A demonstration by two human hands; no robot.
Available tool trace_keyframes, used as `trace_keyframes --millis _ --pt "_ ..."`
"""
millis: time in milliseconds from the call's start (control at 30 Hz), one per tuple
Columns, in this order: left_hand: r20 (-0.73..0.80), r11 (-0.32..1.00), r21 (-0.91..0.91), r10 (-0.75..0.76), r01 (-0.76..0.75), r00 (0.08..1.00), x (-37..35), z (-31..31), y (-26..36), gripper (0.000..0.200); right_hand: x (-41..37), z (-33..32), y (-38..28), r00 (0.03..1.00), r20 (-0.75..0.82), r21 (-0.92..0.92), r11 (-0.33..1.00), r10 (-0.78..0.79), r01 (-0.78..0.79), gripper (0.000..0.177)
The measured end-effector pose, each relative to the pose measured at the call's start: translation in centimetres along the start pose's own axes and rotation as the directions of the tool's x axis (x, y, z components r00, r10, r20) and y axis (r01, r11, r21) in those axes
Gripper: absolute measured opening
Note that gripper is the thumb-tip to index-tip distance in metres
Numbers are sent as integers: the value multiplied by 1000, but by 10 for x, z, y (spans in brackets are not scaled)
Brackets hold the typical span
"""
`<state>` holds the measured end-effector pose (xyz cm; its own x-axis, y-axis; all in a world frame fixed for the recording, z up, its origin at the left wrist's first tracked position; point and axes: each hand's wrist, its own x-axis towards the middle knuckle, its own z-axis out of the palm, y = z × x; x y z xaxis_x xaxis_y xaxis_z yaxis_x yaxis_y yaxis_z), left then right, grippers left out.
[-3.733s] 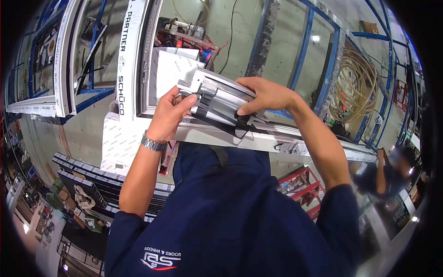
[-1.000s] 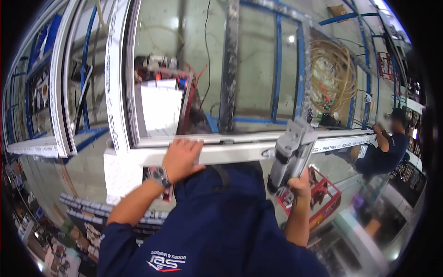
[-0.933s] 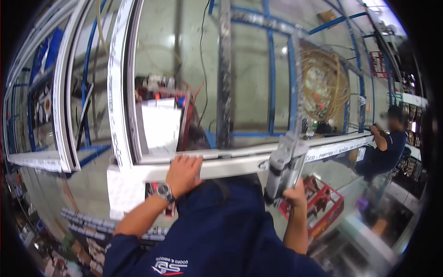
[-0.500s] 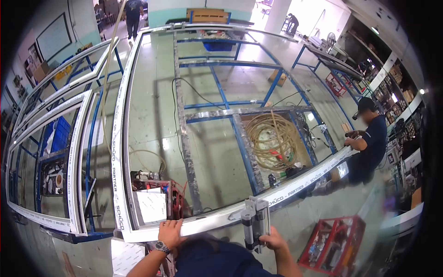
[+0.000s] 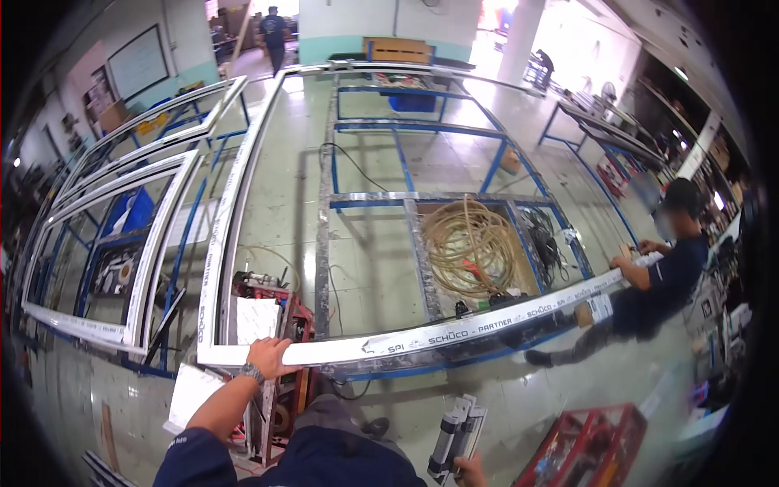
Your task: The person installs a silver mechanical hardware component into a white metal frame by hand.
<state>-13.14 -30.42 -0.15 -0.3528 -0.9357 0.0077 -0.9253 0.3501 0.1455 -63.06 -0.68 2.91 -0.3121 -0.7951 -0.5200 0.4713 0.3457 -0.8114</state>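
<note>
A large white frame (image 5: pixel 479 326), with printed protective film along its sides, lies across a blue metal stand in front of me. My left hand (image 5: pixel 269 357), with a watch at the wrist, grips its near side close to the left corner, fingers bent over the profile. Down at the bottom, apart from the frame, my right hand (image 5: pixel 470 471) is closed around the lower end of a silver door hinge (image 5: pixel 459 434). The hinge is tilted, its dark ends showing. Part of the right hand is cut off by the view's lower edge.
A co-worker (image 5: pixel 677 252) crouches at the frame's right end. A red tool crate (image 5: pixel 584 446) stands on the floor at right, a red tool rack (image 5: pixel 302 321) under the left corner. Coiled hose (image 5: pixel 471 243) lies inside the stand. Smaller white frames (image 5: pixel 138 300) rest at left.
My right hand has lowered the door hinge away from the frame's near side. My left hand stays on the frame near the corner. The view has shifted, and the co-worker's arms have moved.
</note>
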Motion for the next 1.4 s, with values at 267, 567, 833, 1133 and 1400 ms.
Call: trace_keyframes --millis 267,567,833,1133,1400 --pt "76 999 26 -40 38 996 1 4 -3 86 13 -23 13 998 37 -72 996 46 -43 35" --pt "40 999 32 -22 20 999 -2 8 -5 87 27 -66 24 971 228 36 996 71 -81 90" --pt "36 998 -18 -53 53 998 1 -3 5 78 -9 -66 9 992 126 140 990 -31 14 85" --pt "42 999 -10 -31 31 999 2 3 3 77 -60 -86 20 992 -29 245 961 -123 126 78" --pt "14 999 -34 -41 42 999 2 0 5 76 -57 -100 -3 984 53 206 966 -171 156 90"
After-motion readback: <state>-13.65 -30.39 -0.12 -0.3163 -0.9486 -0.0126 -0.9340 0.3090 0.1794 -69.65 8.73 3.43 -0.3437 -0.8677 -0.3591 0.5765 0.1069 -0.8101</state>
